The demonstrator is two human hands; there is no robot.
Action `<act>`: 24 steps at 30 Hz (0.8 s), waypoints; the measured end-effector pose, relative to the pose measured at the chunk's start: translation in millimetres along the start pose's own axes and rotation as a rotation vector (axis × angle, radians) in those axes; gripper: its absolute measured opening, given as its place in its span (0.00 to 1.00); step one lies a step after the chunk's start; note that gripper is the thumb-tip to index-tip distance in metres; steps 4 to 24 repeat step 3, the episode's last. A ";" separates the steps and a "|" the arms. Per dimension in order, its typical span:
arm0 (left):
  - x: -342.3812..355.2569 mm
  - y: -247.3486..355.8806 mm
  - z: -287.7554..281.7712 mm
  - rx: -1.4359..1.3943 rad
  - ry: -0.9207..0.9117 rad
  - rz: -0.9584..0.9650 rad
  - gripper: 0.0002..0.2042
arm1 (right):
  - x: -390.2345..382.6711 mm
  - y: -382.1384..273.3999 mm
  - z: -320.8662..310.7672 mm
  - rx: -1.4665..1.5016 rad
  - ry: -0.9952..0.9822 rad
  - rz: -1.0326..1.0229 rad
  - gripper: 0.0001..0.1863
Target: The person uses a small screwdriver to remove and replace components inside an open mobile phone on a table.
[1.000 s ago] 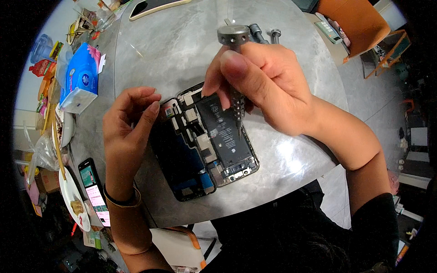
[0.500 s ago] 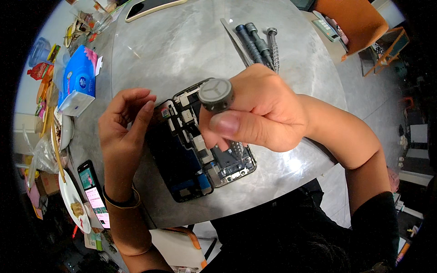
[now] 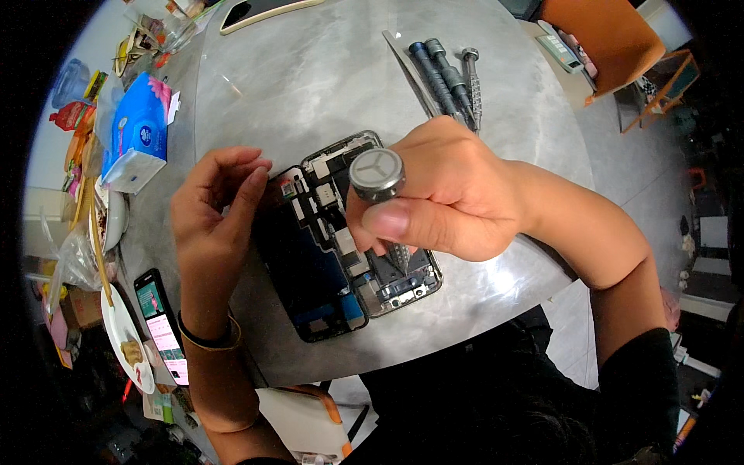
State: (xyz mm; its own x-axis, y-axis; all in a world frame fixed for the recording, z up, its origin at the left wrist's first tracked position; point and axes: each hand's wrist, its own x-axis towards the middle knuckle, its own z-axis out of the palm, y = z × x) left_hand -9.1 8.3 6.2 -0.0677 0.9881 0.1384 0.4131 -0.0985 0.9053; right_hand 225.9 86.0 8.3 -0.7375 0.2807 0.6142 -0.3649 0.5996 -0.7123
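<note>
An opened smartphone [image 3: 403, 287] lies on the grey table, its inner parts bare. Its dark screen panel [image 3: 298, 260] is folded out along the left side. My right hand [image 3: 457, 194] is closed round a metal screwdriver [image 3: 377, 172], thumb and fingers on the shaft below its round cap. The knurled shaft slants down toward the lower part of the phone body; whether the tip touches is hard to see. Beside the panel's upper left corner is my left hand [image 3: 221, 194], fingers loosely bent, thumb apart from them, nothing visible in it.
Beyond my right hand lie several screwdrivers [image 3: 442, 77] and metal tweezers [image 3: 407, 70]. A phone in a pale case [image 3: 267, 12] is at the far edge. To the left are a blue tissue pack [image 3: 139, 128], a lit phone [image 3: 161, 325] and a white plate [image 3: 116, 325].
The screwdriver cap has come slightly nearer and to the right, and the shaft stands a little steeper. My left hand keeps its pose. The whole view has shifted slightly.
</note>
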 end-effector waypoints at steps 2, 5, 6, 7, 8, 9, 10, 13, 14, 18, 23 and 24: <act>-0.6 -0.7 -0.9 0.018 -0.006 0.000 0.09 | -0.6 3.2 0.9 -0.022 0.005 -0.025 0.19; -0.4 -1.2 -1.3 0.026 -0.011 0.006 0.09 | -0.4 2.9 0.7 -0.023 0.004 -0.024 0.19; -0.4 -1.2 -1.3 0.026 -0.011 0.006 0.09 | -0.4 2.9 0.7 -0.023 0.004 -0.024 0.19; -0.4 -1.2 -1.3 0.026 -0.011 0.006 0.09 | -0.4 2.9 0.7 -0.023 0.004 -0.024 0.19; -0.4 -1.2 -1.3 0.026 -0.011 0.006 0.09 | -0.4 2.9 0.7 -0.023 0.004 -0.024 0.19; -0.4 -1.2 -1.3 0.026 -0.011 0.006 0.09 | -0.4 2.9 0.7 -0.023 0.004 -0.024 0.19; -0.4 -1.2 -1.3 0.026 -0.011 0.006 0.09 | -0.4 2.9 0.7 -0.023 0.004 -0.024 0.19; -0.4 -1.2 -1.3 0.026 -0.011 0.006 0.09 | -0.4 2.9 0.7 -0.023 0.004 -0.024 0.19; -0.4 -1.2 -1.3 0.026 -0.011 0.006 0.09 | -0.4 2.9 0.7 -0.023 0.004 -0.024 0.19; -0.4 -1.2 -1.3 0.026 -0.011 0.006 0.09 | -0.4 2.9 0.7 -0.023 0.004 -0.024 0.19; -0.4 -1.2 -1.3 0.026 -0.011 0.006 0.09 | -0.4 2.9 0.7 -0.023 0.004 -0.024 0.19; -0.4 -1.2 -1.3 0.026 -0.011 0.006 0.09 | -0.4 2.9 0.7 -0.023 0.004 -0.024 0.19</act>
